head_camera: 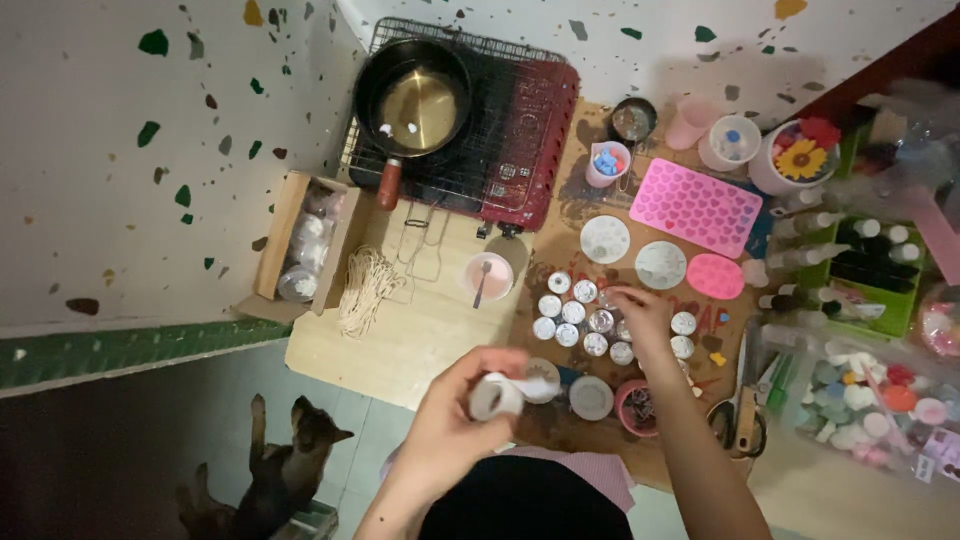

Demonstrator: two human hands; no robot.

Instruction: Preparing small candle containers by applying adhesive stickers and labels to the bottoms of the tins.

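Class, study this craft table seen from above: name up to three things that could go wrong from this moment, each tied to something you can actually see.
1. The right hand reaches in among closely packed small round tins; a sleeve or wrist could knock them over.
2. The left hand holds a white tape roll near the table's edge; it could drop to the floor.
3. The cat rears up beside the table and might paw at the wick bundle.

Small white roll of tape (497, 395) held up, open end showing, small round tins (585, 325) clustered upright on board
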